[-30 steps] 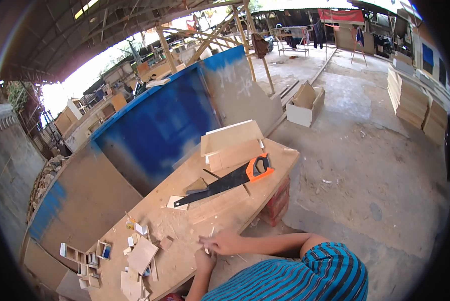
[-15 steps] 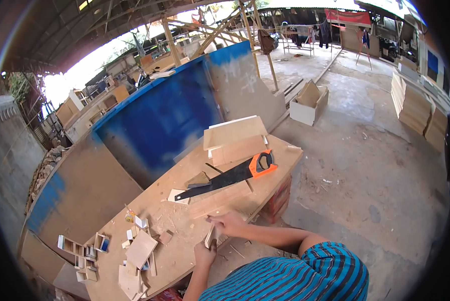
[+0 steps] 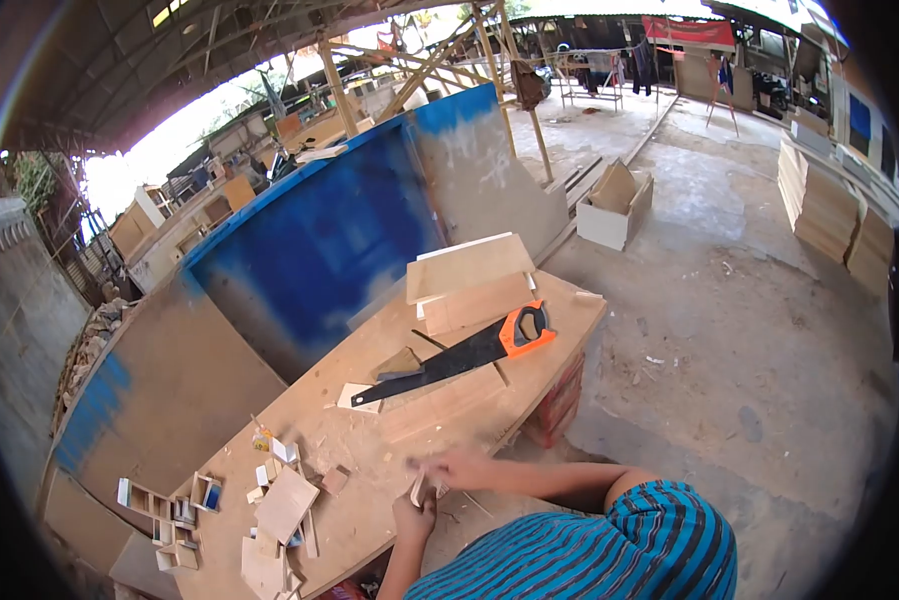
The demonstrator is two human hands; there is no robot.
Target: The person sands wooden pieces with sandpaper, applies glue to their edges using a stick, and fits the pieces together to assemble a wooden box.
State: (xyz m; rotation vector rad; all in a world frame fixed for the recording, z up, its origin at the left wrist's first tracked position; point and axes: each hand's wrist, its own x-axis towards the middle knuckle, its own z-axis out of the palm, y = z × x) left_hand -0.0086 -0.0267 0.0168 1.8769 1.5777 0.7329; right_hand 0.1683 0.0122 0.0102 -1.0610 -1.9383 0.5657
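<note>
Left hand (image 3: 415,517): at the near edge of the desk (image 3: 354,450), fingers closed round a small wood piece (image 3: 418,489), which points up and away from the body.
Right hand (image 3: 456,469): just beside the same piece, fingers at its upper end; blurred, so whether it pinches or only rubs the wood cannot be told.
Handsaw (image 3: 439,367), one: black blade, orange and black handle; lies aslant beyond the hands, handle to the right, across the middle of the desk.
Flat board (image 3: 447,405), one: between the saw and the hands, along the blade.
Pale offcut (image 3: 359,397), one: at the saw's tip.
Wedge-shaped block (image 3: 401,361), one: beside the blade, on its far side.
Stacked boards (image 3: 469,270), several: at the far end, past the saw.
Reddish block (image 3: 335,480), one: left of the hands, apart from them.
Thin square panel (image 3: 287,502), one: lying over smaller scraps, farther left.
Small open wooden boxes (image 3: 176,556), a group: at the left end.
Blue-sprayed panel (image 3: 329,235), one, large: upright behind the desk, closing off the far side.
Red crate (image 3: 561,402), one: below the desk's right edge.
White box (image 3: 603,226), one: on the floor beyond, boards inside.
</note>
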